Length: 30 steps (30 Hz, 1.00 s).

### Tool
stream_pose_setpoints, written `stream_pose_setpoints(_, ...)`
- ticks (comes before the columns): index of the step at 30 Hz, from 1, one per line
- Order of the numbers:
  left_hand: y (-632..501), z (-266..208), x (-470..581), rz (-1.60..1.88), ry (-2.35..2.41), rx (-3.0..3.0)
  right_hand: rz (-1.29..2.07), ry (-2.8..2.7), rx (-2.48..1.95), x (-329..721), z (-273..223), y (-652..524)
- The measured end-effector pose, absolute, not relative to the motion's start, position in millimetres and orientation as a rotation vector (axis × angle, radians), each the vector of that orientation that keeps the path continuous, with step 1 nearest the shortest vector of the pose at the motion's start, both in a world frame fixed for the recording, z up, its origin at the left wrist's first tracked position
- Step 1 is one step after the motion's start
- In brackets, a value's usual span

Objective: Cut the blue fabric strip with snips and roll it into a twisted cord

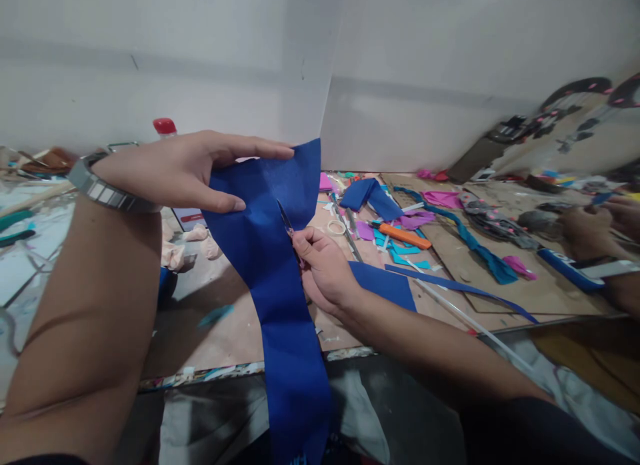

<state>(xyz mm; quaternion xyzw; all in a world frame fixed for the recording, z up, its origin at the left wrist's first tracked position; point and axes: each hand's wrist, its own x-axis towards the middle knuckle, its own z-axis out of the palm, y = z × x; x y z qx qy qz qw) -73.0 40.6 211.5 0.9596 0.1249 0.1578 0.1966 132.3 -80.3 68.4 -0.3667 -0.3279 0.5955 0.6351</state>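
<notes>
A long piece of blue fabric [285, 312] hangs from my left hand [195, 168] and drapes down over the table's front edge. My left thumb lies on its near face, while the other fingers reach along its upper edge. In my right hand [323, 268] is a pair of scissors [284, 216], with the fingers closed around the handles. The dark blade lies against the fabric's middle, pointing up and left. Most of the handles are hidden by my fingers.
An orange utility knife [404, 236], a tape roll [336, 227] and folded blue cloth [371, 197] lie among scraps on the right. Crumpled pale lumps [197, 242] sit behind the fabric. Another person's hands [583, 228] are at the far right. A white wall [200, 65] stands behind.
</notes>
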Motion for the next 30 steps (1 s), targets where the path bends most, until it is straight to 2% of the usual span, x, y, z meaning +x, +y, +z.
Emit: stream_pose_setpoints(30,39.9,211.2,-73.1,0.396,0.329,2.666,1.297,-0.766,-0.857,128.9,69.4,-83.1)
